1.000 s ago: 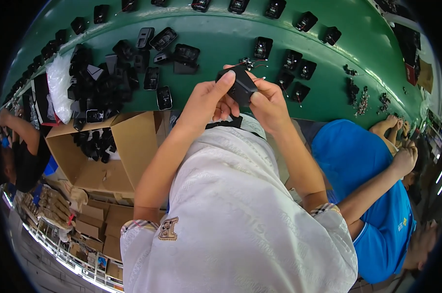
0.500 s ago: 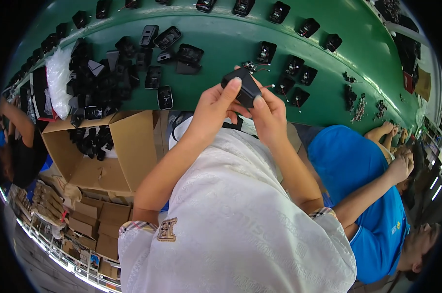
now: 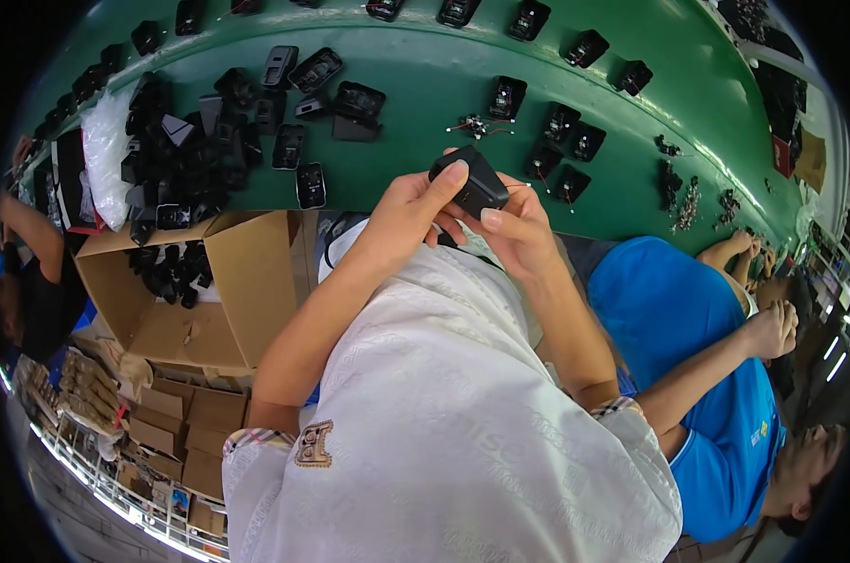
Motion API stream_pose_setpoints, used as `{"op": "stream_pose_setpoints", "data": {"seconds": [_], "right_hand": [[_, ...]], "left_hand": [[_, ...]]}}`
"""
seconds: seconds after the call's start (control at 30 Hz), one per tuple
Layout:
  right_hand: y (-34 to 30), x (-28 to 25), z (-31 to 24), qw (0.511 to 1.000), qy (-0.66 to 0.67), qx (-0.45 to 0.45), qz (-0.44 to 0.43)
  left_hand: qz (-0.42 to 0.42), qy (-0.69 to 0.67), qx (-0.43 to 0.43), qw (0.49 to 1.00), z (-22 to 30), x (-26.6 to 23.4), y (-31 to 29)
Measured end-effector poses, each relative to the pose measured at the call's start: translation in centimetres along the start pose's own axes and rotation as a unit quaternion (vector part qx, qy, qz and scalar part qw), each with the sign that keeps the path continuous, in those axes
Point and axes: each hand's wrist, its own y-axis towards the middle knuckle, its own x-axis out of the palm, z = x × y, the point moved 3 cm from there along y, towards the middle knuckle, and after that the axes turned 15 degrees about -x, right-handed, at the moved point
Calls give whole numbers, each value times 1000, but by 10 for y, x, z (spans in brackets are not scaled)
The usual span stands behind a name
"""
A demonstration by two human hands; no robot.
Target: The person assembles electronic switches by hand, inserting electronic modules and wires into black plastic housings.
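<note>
A black plastic housing is held up just above the table's near edge. My left hand grips it from the left, thumb pressed on its top face and fingers curled underneath. At its right lower corner is my right hand, thumb bent by the corner and fingers closed behind, partly hidden by the housing. A thin wire with a light end sticks out beside the right fingers. Beyond the housing lies a small cluster of wired parts on the green table.
Left on the table is a heap of black housings beside a clear plastic bag. An open cardboard box with black parts stands below. Several wired housings lie to the right. A co-worker in blue sits close on my right.
The housing has turned in my hands, showing a different face. My right thumb has slid down off its top to the lower corner. The wired cluster beyond is now more fully visible.
</note>
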Motion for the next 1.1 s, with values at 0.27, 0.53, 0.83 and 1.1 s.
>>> {"op": "stream_pose_setpoints", "data": {"seconds": [0.27, 0.53, 0.83, 1.1], "right_hand": [[0, 6, -4, 998, -28, 6, -51], [-5, 24, -6, 978, -185, -85, -42], [-6, 30, -3, 992, -106, -59, -16], [-2, 12, -4, 987, -135, -90, -5]], "left_hand": [[-7, 4, -35, 999, -6, -17, -5], [27, -101, -20, 994, -6, -9, -13], [21, -150, -30, 988, -8, 0, -19], [-13, -107, -77, 991, -1, 1, -4]]}}
